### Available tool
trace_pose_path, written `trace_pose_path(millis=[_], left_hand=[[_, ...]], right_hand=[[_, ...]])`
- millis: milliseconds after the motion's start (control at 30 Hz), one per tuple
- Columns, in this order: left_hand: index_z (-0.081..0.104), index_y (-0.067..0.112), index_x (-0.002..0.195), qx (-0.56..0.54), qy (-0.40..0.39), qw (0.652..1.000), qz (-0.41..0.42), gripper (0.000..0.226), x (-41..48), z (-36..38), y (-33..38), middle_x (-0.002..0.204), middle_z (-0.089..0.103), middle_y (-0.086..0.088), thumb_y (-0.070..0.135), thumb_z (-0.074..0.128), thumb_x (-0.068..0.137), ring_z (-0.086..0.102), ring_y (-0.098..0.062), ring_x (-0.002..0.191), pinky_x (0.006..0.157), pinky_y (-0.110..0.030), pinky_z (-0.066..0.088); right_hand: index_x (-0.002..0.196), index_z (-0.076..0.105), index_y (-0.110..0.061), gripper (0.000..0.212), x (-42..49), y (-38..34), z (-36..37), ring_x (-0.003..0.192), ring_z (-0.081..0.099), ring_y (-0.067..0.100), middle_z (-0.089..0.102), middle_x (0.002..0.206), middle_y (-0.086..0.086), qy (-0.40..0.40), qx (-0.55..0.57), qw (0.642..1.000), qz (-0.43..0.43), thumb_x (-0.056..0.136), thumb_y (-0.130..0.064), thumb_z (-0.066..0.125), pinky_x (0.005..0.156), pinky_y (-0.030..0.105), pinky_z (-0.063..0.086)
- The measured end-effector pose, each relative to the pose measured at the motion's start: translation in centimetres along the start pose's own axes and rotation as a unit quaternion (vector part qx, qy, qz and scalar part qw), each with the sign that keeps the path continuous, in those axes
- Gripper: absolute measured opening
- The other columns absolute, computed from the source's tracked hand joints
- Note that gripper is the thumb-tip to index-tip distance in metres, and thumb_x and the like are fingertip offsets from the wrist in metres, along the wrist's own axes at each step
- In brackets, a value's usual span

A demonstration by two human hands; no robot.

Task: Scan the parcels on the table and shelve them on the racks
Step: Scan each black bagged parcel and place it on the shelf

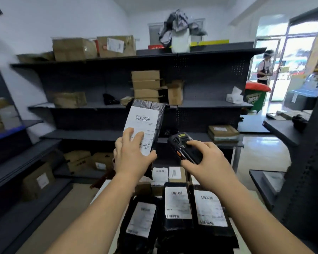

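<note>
Racks (200,107): dark, at 12 o'clock.
Left hand (132,153): grips parcel (155,110) upright (label (141,121) toward camera).
Right hand (207,162): curled round scanner (180,143).
Table (101,189): 3 more parcels (178,202) at 6 o'clock.

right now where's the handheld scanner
In the head view the handheld scanner sits just right of centre, gripped in the right hand, beside the black parcel that the left hand holds up above the parcels on the table.

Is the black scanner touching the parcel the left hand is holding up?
Apart. The head view shows dark shelf between the scanner and the parcel.
</note>
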State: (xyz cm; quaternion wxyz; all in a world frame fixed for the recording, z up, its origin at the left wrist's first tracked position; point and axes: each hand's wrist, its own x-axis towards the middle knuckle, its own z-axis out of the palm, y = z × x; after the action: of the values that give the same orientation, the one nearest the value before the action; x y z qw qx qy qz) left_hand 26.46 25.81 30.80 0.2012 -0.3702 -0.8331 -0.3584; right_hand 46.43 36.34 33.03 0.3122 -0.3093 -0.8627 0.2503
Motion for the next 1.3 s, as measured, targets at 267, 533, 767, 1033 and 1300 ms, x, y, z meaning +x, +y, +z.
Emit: trace_pose_path(millis=[267, 533, 767, 1033, 1300], left_hand=[[0.051, 0.029, 0.131, -0.013, 0.034, 0.997, 0.063, 0.066, 3.6, -1.4, 1.3, 0.145, 0.027, 0.006, 0.054, 0.071, 0.073, 0.030, -0.024, 0.127, 0.104, -0.045, 0.036], [0.054, 0.027, 0.131, 0.000, 0.024, 0.996, 0.085, 0.066, 4.5, 1.8, 1.7, 0.147, 0.028, 0.002, 0.052, 0.073, 0.073, 0.030, -0.029, 0.128, 0.104, -0.049, 0.035], [0.057, 0.024, 0.128, 0.021, 0.023, 0.998, 0.063, 0.066, 4.8, 4.0, -0.2, 0.145, 0.034, -0.002, 0.048, 0.078, 0.070, 0.035, -0.036, 0.125, 0.098, -0.055, 0.040], [0.055, 0.025, 0.126, 0.038, 0.029, 0.996, 0.076, 0.063, 6.0, 4.2, -0.2, 0.145, 0.033, -0.002, 0.049, 0.075, 0.071, 0.033, -0.035, 0.126, 0.100, -0.054, 0.038], [0.056, 0.026, 0.124, 0.040, 0.043, 0.994, 0.096, 0.061, 7.5, 4.6, 2.2, 0.144, 0.033, -0.001, 0.049, 0.077, 0.070, 0.034, -0.035, 0.126, 0.100, -0.054, 0.039]], right_hand=[[0.127, 0.048, -0.049, 0.054, 0.7, -2.9, -3.5, 0.091, 0.051, 0.002, 0.043, 0.110, -0.016, 0.019, -0.024, 1.000, -0.007, 0.077, -0.048, 0.067, 0.071, 0.020, 0.046], [0.122, 0.053, -0.050, 0.051, 0.9, -2.8, -4.6, 0.089, 0.053, -0.002, 0.045, 0.104, -0.021, 0.019, -0.035, 0.999, 0.026, 0.073, -0.048, 0.069, 0.077, 0.028, 0.053], [0.120, 0.055, -0.049, 0.050, 1.5, -2.9, -4.2, 0.095, 0.053, 0.003, 0.048, 0.108, -0.017, -0.032, -0.053, 0.998, 0.034, 0.073, -0.048, 0.070, 0.079, 0.027, 0.051], [0.117, 0.056, -0.049, 0.050, 2.3, -2.1, -3.8, 0.094, 0.054, 0.005, 0.051, 0.107, -0.015, -0.054, -0.019, 0.998, 0.028, 0.070, -0.051, 0.070, 0.081, 0.033, 0.055], [0.117, 0.055, -0.049, 0.052, 3.5, -0.7, -5.0, 0.094, 0.057, 0.005, 0.053, 0.108, -0.014, -0.047, -0.006, 0.999, 0.014, 0.067, -0.054, 0.068, 0.080, 0.031, 0.054]])
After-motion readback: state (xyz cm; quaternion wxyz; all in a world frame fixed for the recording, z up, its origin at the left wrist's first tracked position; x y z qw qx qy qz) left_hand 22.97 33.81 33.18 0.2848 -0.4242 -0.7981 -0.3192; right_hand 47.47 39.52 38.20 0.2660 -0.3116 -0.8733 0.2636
